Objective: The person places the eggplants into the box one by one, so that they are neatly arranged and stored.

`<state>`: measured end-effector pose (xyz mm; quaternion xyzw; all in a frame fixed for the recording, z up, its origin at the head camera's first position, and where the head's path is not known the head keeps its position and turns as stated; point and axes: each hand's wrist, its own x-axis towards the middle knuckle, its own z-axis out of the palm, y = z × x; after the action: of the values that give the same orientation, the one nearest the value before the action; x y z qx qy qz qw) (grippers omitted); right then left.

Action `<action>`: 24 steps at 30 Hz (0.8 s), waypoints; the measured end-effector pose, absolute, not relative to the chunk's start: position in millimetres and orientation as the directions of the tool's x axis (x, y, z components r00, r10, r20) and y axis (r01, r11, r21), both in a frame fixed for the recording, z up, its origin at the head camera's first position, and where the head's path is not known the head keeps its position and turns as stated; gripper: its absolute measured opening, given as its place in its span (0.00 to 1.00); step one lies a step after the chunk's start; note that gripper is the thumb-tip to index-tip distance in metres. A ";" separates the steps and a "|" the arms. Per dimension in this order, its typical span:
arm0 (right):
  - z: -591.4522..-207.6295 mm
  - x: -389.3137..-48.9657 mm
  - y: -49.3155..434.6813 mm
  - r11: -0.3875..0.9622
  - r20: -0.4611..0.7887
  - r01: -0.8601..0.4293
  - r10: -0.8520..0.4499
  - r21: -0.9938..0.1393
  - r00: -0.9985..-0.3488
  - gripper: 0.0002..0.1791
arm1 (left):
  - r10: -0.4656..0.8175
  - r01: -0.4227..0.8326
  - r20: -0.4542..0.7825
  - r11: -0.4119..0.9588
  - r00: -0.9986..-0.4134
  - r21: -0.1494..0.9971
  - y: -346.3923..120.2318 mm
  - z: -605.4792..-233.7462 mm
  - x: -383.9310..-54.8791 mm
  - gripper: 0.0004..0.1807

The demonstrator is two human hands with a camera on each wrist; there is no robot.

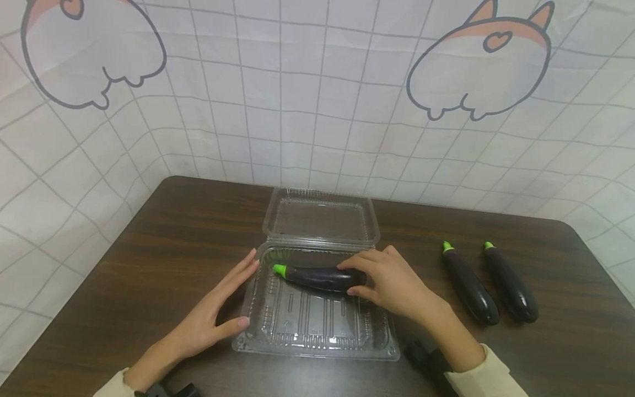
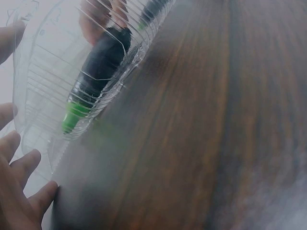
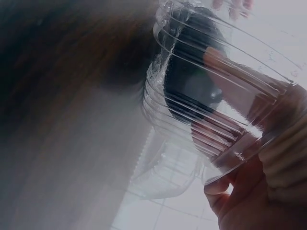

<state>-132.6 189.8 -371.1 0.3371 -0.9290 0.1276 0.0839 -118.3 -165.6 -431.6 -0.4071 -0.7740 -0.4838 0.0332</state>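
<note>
A clear plastic clamshell box (image 1: 317, 354) lies on the table with its lid (image 1: 322, 218) folded back. Inside it, toward the hinge side, a dark purple eggplant (image 1: 317, 279) lies crosswise, its green stem end pointing left. My right hand (image 1: 392, 282) holds the eggplant's thick end between thumb and fingers. My left hand (image 1: 203, 320) is at the box's left edge, its fingers extended along the rim. Through the plastic wall, the left wrist view shows the green stem end of the eggplant (image 2: 98, 62), and the right wrist view shows its thick end (image 3: 187, 81).
Two more eggplants, one nearer (image 1: 468, 284) and one farther right (image 1: 511, 284), lie side by side right of the box, stems toward the back. The dark wooden table (image 1: 198, 220) meets a white gridded cloth (image 1: 297, 110) behind.
</note>
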 end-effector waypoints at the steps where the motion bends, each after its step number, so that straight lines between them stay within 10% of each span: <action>1: -371.2 -132.5 189.9 0.740 0.242 -0.647 -0.604 -0.181 -0.759 0.25 | 0.598 0.662 0.445 0.201 -0.666 0.722 -165.6 -431.7 -118.3 0.43; 24: -367.5 -132.2 193.3 0.707 0.267 -0.679 -0.628 -0.198 -0.731 0.21 | 0.597 0.668 0.455 0.192 -0.661 0.719 -164.8 -431.7 -117.9 0.42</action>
<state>-132.2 193.3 -367.5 0.3555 -0.9193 0.1425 0.0903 -117.9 -164.8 -431.7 -0.4099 -0.7710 -0.4860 0.0365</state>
